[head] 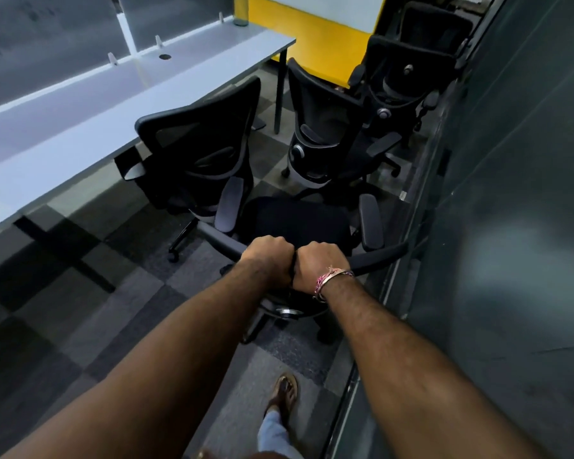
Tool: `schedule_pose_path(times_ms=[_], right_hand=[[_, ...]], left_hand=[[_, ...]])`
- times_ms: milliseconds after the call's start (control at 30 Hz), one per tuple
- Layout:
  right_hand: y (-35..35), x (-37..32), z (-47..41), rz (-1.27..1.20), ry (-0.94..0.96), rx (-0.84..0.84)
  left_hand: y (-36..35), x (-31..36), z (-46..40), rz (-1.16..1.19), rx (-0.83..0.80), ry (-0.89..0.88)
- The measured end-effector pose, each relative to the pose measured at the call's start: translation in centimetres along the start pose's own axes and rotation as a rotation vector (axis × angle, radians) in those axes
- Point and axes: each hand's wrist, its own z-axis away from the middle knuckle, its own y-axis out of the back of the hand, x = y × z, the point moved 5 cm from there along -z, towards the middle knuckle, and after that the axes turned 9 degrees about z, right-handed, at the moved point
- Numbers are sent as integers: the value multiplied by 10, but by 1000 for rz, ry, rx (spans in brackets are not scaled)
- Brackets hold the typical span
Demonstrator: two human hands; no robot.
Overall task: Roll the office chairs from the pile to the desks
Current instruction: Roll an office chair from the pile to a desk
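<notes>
Maybe bumping the parked chair [199, 150] just ahead, with left hand [268, 260] and right hand [318, 266] squeezing the chair back [378, 255] tight.

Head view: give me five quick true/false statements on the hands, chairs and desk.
1. Both hands grip the top edge of the nearest chair's backrest. True: the left hand and right hand are closed on it, side by side.
2. The bracelet is on the left wrist. False: it is on the right wrist.
3. The held chair is already tucked under the white desk. False: it stands in the aisle, apart from the desk.
4. Another black chair stands next to the desk edge. True.
5. The floor is bare concrete. False: it is checkered carpet in grey tones.
</notes>
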Motion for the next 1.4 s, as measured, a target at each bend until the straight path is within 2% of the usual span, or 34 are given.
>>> schedule_pose_path(times_ms=[167, 467, 700, 1000, 1400], right_hand=[[-1, -39, 27, -4, 16, 31], [-1, -33, 48, 54, 57, 30], [2, -59, 74, 110, 90, 16], [13, -145, 114, 91, 147, 42], [29, -271, 157, 68, 290, 103]], left_hand=[[-14, -12, 46, -16, -9, 22], [-13, 12, 73, 24, 35, 47], [-28, 10, 107, 18, 54, 23], [-52, -30, 188, 22, 41, 59], [-85, -92, 306, 47, 52, 198]])
